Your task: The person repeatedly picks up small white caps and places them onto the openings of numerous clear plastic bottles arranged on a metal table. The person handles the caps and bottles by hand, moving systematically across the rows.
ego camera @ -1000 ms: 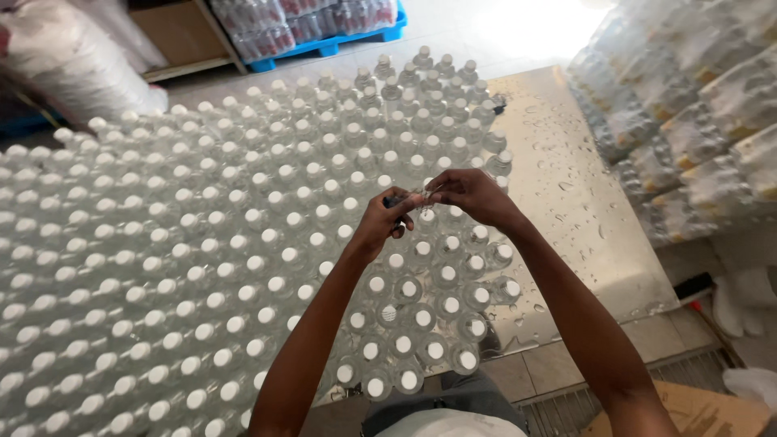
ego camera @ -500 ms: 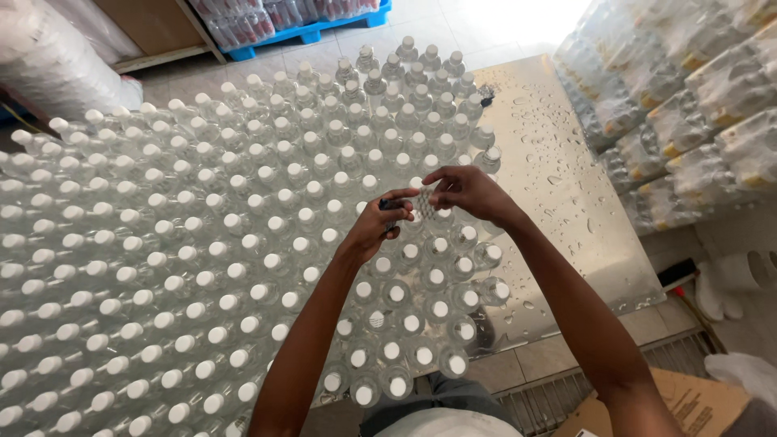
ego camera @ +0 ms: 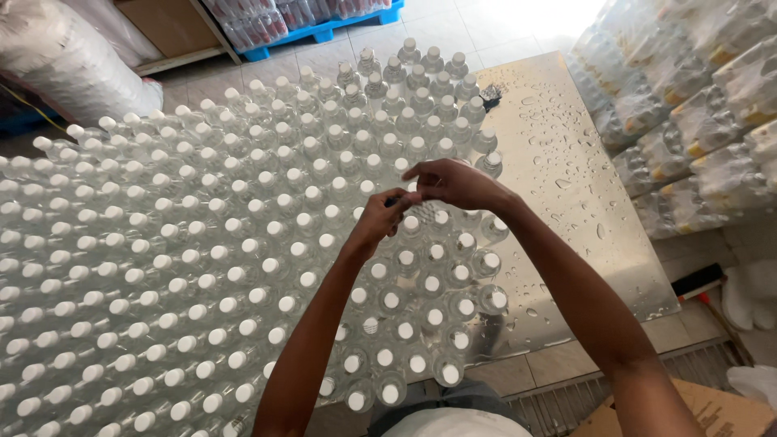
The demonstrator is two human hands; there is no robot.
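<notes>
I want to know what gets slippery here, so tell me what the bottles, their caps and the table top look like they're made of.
Bottles: clear, glossy plastic by the look; you see through them.
Caps: opaque white, matte, probably plastic.
Table top: silvery sheet metal, likely stainless steel; it reflects light and water beads on it.
The left hand and right hand meet above the bottles.
</notes>
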